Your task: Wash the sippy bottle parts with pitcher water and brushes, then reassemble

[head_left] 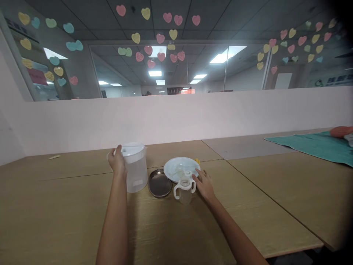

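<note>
On the left stands a translucent plastic pitcher (136,172) with a white lid; my left hand (117,160) is wrapped round its handle side. A round dark metal tray (159,183) lies just right of the pitcher. Beside it is a white plate (176,162), and in front of that stands a clear bottle (185,194) with two white handles. My right hand (204,184) is at the plate's right edge, close to the bottle's right handle, its fingers apart. A small clear-and-white piece (188,173) shows over the plate, behind the bottle's mouth.
Something small and yellow (197,161) shows behind the plate. A teal cloth (317,144) with a reddish item (341,131) on it lies at the far right. A low pale wall (176,117) with glass above borders the wooden table (68,217) at the back.
</note>
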`<state>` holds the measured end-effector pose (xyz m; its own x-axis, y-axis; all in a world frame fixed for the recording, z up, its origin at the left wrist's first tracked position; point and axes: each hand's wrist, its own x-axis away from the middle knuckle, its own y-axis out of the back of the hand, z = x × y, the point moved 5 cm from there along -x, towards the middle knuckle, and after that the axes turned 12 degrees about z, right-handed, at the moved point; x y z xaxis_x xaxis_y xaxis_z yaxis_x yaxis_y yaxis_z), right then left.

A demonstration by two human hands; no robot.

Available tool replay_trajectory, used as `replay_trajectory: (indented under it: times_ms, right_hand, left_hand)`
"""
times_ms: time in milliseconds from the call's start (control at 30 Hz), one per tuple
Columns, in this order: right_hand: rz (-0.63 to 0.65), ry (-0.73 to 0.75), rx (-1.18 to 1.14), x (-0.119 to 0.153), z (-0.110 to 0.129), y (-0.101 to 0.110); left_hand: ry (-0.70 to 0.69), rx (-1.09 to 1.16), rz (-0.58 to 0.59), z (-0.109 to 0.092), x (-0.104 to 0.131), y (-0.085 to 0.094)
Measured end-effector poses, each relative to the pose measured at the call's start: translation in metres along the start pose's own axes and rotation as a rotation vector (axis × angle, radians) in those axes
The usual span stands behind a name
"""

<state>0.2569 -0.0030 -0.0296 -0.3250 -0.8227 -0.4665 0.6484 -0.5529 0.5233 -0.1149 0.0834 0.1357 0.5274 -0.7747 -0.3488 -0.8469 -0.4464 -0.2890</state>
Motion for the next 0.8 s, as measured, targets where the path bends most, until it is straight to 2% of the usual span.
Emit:
replay_trajectory:
  times_ms: [67, 233, 400, 567, 667, 800]
  right_hand:
    - [0.022, -0.011, -0.005, 0.000, 0.001, 0.000]
    - [0.046, -0.026, -0.034, 0.000, 0.002, 0.000]
    - [0.035, -0.020, -0.046, 0.001, 0.002, 0.000]
    - [0.068, -0.053, -0.022, 0.003, 0.008, 0.003]
    - [0.128, -0.094, 0.015, 0.003, 0.012, 0.004]
    - [0.140, -0.102, 0.023, 0.004, 0.016, 0.007]
  left_hand:
    - [-0.045, -0.159, 0.004, 0.003, 0.000, -0.002]
    - [-0.148, -0.419, 0.145, -0.005, 0.011, -0.017]
    - [-0.301, -0.614, 0.308, -0.021, 0.037, -0.045]
    - [-0.525, -0.825, 0.492, -0.023, 0.059, -0.072]
    - [-0.628, -0.870, 0.549, -0.024, 0.065, -0.078]
    - [-0.627, -0.803, 0.593, -0.024, 0.067, -0.080]
